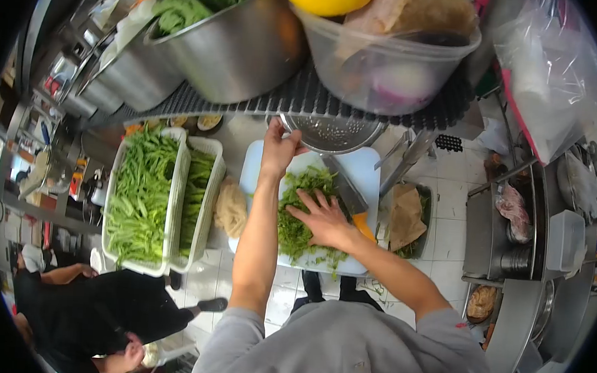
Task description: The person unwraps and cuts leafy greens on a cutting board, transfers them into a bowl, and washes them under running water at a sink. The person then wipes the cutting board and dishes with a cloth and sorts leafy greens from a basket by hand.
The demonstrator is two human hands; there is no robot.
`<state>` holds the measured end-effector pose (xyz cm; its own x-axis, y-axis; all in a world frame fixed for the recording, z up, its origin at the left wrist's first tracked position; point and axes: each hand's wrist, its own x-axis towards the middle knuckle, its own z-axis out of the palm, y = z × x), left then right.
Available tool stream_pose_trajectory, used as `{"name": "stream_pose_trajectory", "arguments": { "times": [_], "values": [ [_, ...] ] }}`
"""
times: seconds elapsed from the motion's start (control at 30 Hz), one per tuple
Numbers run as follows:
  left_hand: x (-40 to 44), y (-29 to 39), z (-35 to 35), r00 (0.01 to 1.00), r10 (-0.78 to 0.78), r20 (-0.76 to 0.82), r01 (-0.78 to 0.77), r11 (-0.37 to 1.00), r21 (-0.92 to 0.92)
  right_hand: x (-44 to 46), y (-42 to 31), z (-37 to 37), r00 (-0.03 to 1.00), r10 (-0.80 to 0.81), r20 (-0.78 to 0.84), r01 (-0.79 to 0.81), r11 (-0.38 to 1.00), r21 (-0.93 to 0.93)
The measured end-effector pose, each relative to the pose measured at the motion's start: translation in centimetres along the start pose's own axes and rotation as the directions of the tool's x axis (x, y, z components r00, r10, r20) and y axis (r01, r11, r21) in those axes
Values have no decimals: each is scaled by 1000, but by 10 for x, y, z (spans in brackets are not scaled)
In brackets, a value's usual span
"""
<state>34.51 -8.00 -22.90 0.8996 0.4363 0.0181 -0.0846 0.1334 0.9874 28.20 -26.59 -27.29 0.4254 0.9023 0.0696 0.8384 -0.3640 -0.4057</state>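
Observation:
Chopped greens [294, 231] lie heaped on a white cutting board [253, 166]. My right hand [325, 219] rests on the heap with its fingers spread. A wide knife blade [345, 186] with a yellow handle [363, 226] lies on the board, just right of the greens. At the board's far edge stands a metal colander [336, 135], partly under the shelf. My left hand [280, 146] is at the colander's left rim, fingers bent together; its fingertips seem to pinch the rim.
A black shelf [249, 105] with metal tubs [238, 53] and a clear plastic tub [388, 69] overhangs the board. White baskets [174, 206] of greens stand left, a container with brown paper [406, 217] right. A co-worker in black [92, 317] is at lower left.

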Motion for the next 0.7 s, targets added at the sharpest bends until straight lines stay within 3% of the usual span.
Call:
{"name": "stream_pose_trajectory", "arguments": {
  "times": [0.03,0.1,0.17,0.23,0.33,0.4,0.43,0.57,0.67,0.7],
  "values": [
    [-12,8,-2,1000,-8,-12,8,1000,0,-2,-1,6,999,16,27,-16,999,-28],
    [-33,30,-4,999,-9,-39,8,1000,-3,11,13,5,972,47,229,-49,999,5],
    [-66,45,-12,994,-1,-107,4,1000,23,15,15,-4,963,108,246,-138,985,107],
    [-100,60,-26,980,11,-199,5,997,81,10,5,-14,986,78,150,-92,992,91],
    [-170,82,-57,930,29,-366,45,981,190,21,10,-7,920,81,384,-65,996,-57],
    [-227,90,-78,882,57,-468,37,981,188,32,19,-20,917,121,380,-143,989,29],
    [-256,91,-91,859,46,-511,52,983,176,34,26,-24,951,96,294,-116,992,53],
    [-363,79,-117,700,31,-713,24,997,67,39,30,-68,957,-120,262,5,917,399],
    [-423,58,-124,681,-47,-731,15,999,-49,42,40,-39,953,-194,231,85,908,411],
    [-438,48,-125,662,-92,-744,52,996,-77,40,34,-28,956,-98,277,27,968,249]
  ]
}}
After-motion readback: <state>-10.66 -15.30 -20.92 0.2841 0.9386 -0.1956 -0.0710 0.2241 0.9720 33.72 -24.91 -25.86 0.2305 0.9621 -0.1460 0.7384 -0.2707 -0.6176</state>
